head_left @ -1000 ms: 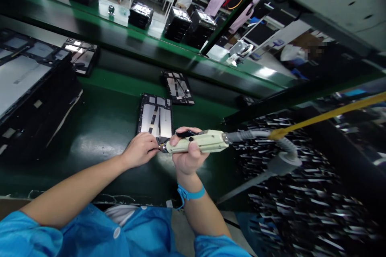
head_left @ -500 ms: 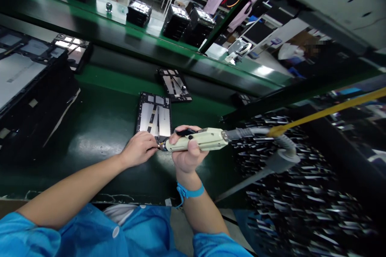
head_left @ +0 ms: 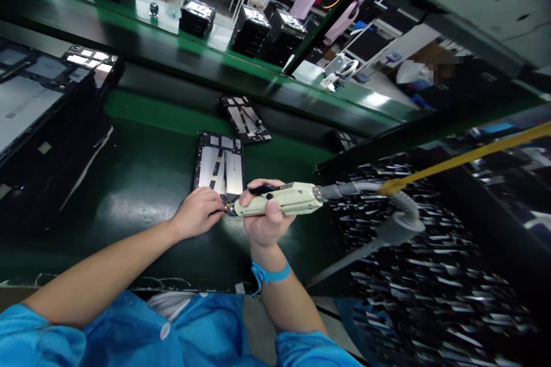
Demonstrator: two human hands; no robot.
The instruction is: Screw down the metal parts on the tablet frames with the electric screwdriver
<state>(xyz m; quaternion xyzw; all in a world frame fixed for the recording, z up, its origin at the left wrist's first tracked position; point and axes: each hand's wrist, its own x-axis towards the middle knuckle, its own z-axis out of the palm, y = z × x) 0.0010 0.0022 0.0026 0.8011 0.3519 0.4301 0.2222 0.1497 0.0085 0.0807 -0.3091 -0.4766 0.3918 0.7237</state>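
Note:
My right hand [head_left: 266, 219] grips a cream electric screwdriver [head_left: 284, 199] held level, its tip pointing left. My left hand [head_left: 198, 213] pinches at that tip, fingers closed around the bit; whether a screw sits between them cannot be seen. Just beyond both hands an open tablet back frame [head_left: 219, 163] lies flat on the green bench [head_left: 142, 183], its near edge under my fingers. A grey hose [head_left: 390, 206] and a yellow cord [head_left: 465, 156] run from the tool to the right.
A second open frame [head_left: 244, 118] lies farther back on the belt, a third [head_left: 92, 63] at the left. Stacked black trays [head_left: 38, 126] fill the left side. A bin of small dark parts [head_left: 430, 264] sits right. Other people work in the background.
Both hands and the screwdriver stay in place. The frames on the belt behind have shifted slightly leftward in view.

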